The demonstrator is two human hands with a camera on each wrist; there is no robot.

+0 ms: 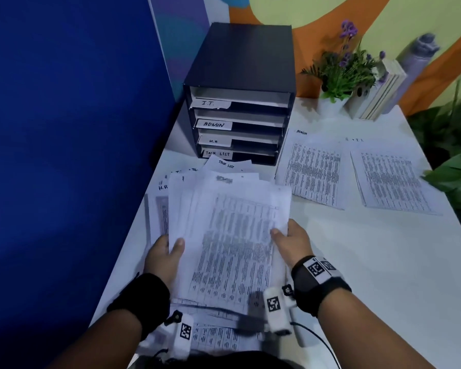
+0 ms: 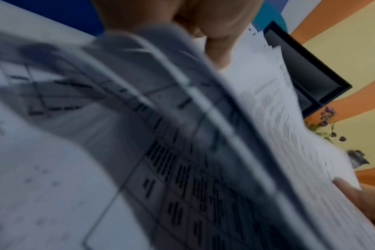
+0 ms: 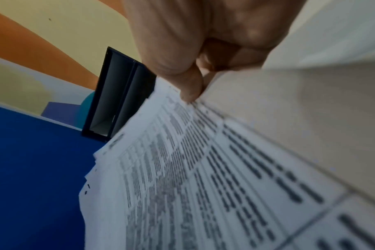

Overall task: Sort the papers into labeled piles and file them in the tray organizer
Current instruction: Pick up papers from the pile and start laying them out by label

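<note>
The tray organizer (image 1: 240, 102) has four white labels on its left front. The top label (image 1: 210, 103) says "I.T.". The one below it (image 1: 214, 124) says "ADMIN". The third (image 1: 214, 141) says "H.R". The bottom one (image 1: 218, 153) says "TASK LIST". Just in front of the organizer, a sheet (image 1: 228, 164) says "TASK LIST" at its top. Left of that, a sheet corner (image 1: 162, 187) says "H.R". Right of the organizer, one pile (image 1: 313, 166) says "ADMIN" and the next pile (image 1: 389, 177) says "I.T.". The small printed rows are too blurry to read.
</note>
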